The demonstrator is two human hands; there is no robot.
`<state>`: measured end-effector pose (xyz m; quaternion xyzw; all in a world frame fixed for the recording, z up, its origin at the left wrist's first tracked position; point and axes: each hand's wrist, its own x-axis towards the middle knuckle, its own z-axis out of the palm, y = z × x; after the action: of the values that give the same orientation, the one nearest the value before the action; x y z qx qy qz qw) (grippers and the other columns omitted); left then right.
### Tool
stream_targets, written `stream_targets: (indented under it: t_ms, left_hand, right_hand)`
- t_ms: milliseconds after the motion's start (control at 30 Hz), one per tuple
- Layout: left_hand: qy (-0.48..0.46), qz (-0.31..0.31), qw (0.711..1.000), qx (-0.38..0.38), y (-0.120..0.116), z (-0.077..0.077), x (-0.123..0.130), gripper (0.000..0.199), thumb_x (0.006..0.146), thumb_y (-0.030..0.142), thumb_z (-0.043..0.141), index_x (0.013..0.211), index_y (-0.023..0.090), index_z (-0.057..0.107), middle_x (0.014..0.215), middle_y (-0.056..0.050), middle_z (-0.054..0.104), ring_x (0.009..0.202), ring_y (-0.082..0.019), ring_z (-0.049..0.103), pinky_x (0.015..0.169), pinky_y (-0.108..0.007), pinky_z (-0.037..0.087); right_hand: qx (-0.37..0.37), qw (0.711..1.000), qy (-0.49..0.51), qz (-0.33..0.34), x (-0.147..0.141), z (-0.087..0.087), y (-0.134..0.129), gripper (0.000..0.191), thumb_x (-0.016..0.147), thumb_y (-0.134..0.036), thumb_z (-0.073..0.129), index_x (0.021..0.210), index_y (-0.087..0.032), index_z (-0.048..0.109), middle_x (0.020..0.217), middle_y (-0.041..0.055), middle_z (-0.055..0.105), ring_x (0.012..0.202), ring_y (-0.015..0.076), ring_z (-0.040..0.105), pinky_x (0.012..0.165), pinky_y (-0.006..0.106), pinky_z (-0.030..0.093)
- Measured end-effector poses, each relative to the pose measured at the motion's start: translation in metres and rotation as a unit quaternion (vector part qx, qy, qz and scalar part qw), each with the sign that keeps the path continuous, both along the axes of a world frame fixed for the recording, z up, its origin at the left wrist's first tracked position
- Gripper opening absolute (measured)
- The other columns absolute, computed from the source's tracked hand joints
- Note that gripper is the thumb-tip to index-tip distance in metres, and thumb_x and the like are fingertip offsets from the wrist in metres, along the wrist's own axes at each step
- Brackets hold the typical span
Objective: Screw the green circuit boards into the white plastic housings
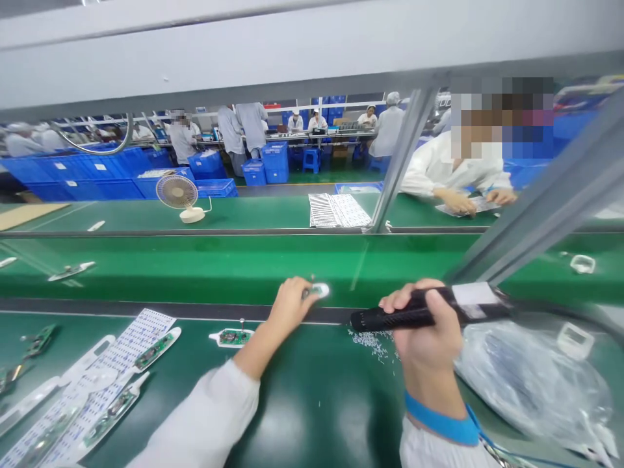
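Black tool point(413, 312) over green tabletop point(316, 383) — blue bins point(276, 166), workers point(252, 127) beyond.

white-rimmed piece point(322, 290) partly hidden by the left hand point(289, 303)

Left hand point(291, 301) pinching a white part point(321, 290) over a green strip point(244, 260), right hand point(431, 341) around a black tool point(415, 313), tiny pale pieces point(371, 341) on the near tabletop point(312, 396), plastic bag point(531, 377) right

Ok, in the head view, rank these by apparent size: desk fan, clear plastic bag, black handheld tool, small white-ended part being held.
1. Clear plastic bag
2. Black handheld tool, similarly long but slimmer
3. Desk fan, set farther back
4. White-ended part, partly covered
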<state>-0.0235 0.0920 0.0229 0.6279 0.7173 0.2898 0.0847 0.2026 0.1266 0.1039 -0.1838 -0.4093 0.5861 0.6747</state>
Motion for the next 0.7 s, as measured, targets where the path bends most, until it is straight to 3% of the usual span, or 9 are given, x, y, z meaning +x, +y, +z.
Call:
stream_targets:
  t_ms: [100, 167, 267, 333, 400, 500, 633, 700]
  left_hand:
    - [0.01, 0.03, 0.999, -0.004, 0.071, 0.01, -0.019, 0.015, 0.092, 0.031, 0.069, 0.093, 0.017, 0.066, 0.101, -0.008, 0.068, 0.097, -0.024, 0.062, 0.089, -0.037, 0.048]
    - [0.013, 0.043, 0.999, -0.004, 0.105, 0.009, -0.024, 0.013, 0.091, 0.028, 0.071, 0.09, 0.016, 0.066, 0.099, -0.009, 0.068, 0.098, -0.025, 0.063, 0.09, -0.038, 0.048]
    - [0.011, 0.051, 0.999, 0.006, 0.128, 0.005, -0.026, 0.014, 0.089, 0.027, 0.072, 0.09, 0.015, 0.065, 0.097, -0.009, 0.069, 0.095, -0.025, 0.064, 0.089, -0.039, 0.049]
    - [0.004, 0.05, 0.998, 0.025, 0.123, 0.006, -0.023, 0.019, 0.09, 0.031, 0.07, 0.097, 0.014, 0.065, 0.103, -0.011, 0.069, 0.099, -0.027, 0.064, 0.091, -0.041, 0.05]
    - [-0.009, 0.05, 0.997, 0.053, 0.099, 0.007, -0.019, 0.025, 0.095, 0.035, 0.062, 0.11, 0.014, 0.063, 0.114, -0.014, 0.068, 0.108, -0.028, 0.063, 0.096, -0.043, 0.049]
    - [-0.041, 0.039, 0.995, 0.078, 0.029, 0.001, -0.006, 0.022, 0.101, 0.031, 0.05, 0.114, 0.017, 0.062, 0.117, -0.012, 0.067, 0.113, -0.025, 0.062, 0.099, -0.041, 0.048]
    - [-0.134, -0.033, 0.987, 0.077, -0.08, -0.016, 0.019, 0.022, 0.1, 0.031, 0.048, 0.094, 0.02, 0.065, 0.091, -0.005, 0.07, 0.085, -0.018, 0.065, 0.08, -0.03, 0.051]
    - [-0.176, -0.03, 0.982, 0.066, -0.113, -0.022, 0.028, 0.024, 0.1, 0.033, 0.049, 0.089, 0.02, 0.066, 0.082, -0.003, 0.068, 0.074, -0.016, 0.061, 0.071, -0.028, 0.049]
  right_hand:
    - [-0.024, 1.0, -0.005, 0.011, 0.002, -0.008, 0.005, 0.015, 0.081, -0.037, 0.069, 0.081, -0.024, 0.062, 0.058, -0.0013, 0.062, 0.051, 0.018, 0.058, 0.056, 0.034, 0.053]
    - [-0.031, 0.999, -0.008, 0.022, -0.001, -0.015, 0.006, 0.015, 0.081, -0.036, 0.069, 0.081, -0.023, 0.063, 0.06, -0.0002, 0.062, 0.056, 0.0182, 0.06, 0.06, 0.035, 0.054]
    - [-0.024, 0.998, -0.022, 0.056, -0.005, -0.022, 0.007, 0.014, 0.083, -0.035, 0.069, 0.084, -0.022, 0.063, 0.063, -0.0002, 0.062, 0.058, 0.0179, 0.06, 0.062, 0.035, 0.054]
    - [-0.019, 0.995, -0.033, 0.089, -0.008, -0.024, 0.005, 0.013, 0.085, -0.034, 0.069, 0.086, -0.023, 0.062, 0.062, -0.0012, 0.061, 0.055, 0.0178, 0.058, 0.059, 0.034, 0.053]
    - [-0.02, 0.993, -0.036, 0.113, -0.011, -0.022, 0.002, 0.013, 0.085, -0.033, 0.068, 0.086, -0.023, 0.06, 0.06, -0.002, 0.06, 0.052, 0.0174, 0.057, 0.056, 0.033, 0.051]
    - [-0.027, 0.985, -0.05, 0.164, -0.019, -0.016, -0.006, 0.014, 0.084, -0.032, 0.07, 0.084, -0.022, 0.059, 0.057, -0.0027, 0.06, 0.048, 0.0165, 0.056, 0.052, 0.031, 0.048]
    - [-0.035, 0.966, -0.093, 0.24, -0.037, -0.009, -0.02, 0.017, 0.08, -0.031, 0.072, 0.081, -0.021, 0.059, 0.055, -0.003, 0.06, 0.045, 0.0161, 0.055, 0.047, 0.029, 0.047]
    - [-0.045, 0.953, -0.111, 0.278, -0.046, -0.007, -0.027, 0.017, 0.079, -0.032, 0.072, 0.079, -0.021, 0.059, 0.053, -0.0033, 0.06, 0.044, 0.0158, 0.053, 0.046, 0.029, 0.046]
